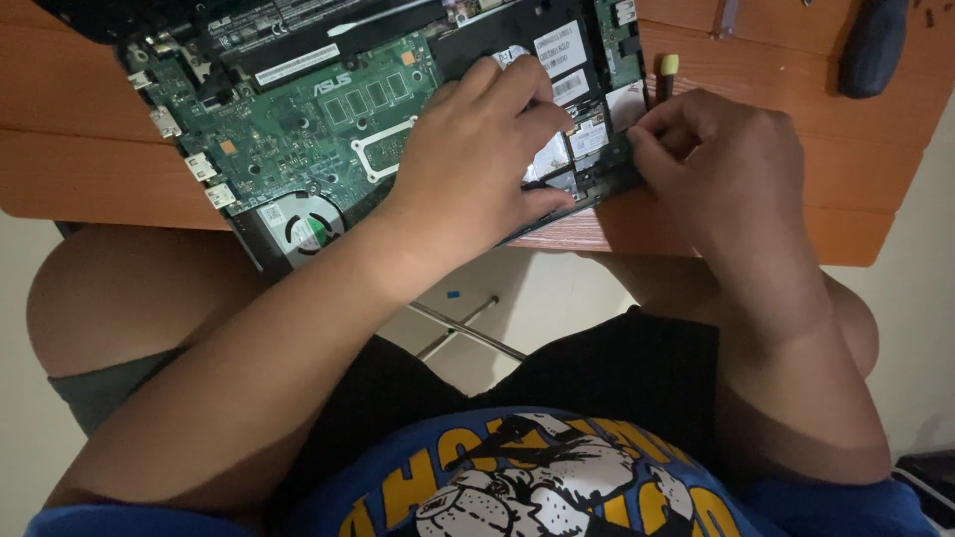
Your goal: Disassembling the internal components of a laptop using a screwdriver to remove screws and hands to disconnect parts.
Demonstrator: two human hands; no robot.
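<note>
Head view: an opened laptop chassis (398, 109) is lying on the wooden counter (80, 149) with its bottom cover off, so the green motherboard (288, 129), the RAM sticks area and the cooling fan (308, 227) are facing up. The chassis is sitting skewed, its near corner overhanging the counter edge towards the lap, which is bringing the near-right corner within reach of both hands.

The left hand (473, 164) is lying flat-ish over the board's near-right section, fingers (517, 85) spread forward across white-labelled modules (567, 70). Judgement: it is acting as a hold-down, pinning the chassis so it is not sliding while the other hand works. Its grip is not closing around anything; palm and fingers are pressing down.

The right hand (721, 169) is curling at the chassis's right edge, thumb and forefinger tips pressed together at a small part near the black frame (607, 184). What is being pinched is too small and shadowed to tell. A tool with a yellow-green tip (668, 68) is standing just beside those fingers, its shaft hidden behind the hand; whether the hand is holding it cannot be told.

A dark-handled tool (875, 45) is lying well apart at the counter's far right.
</note>
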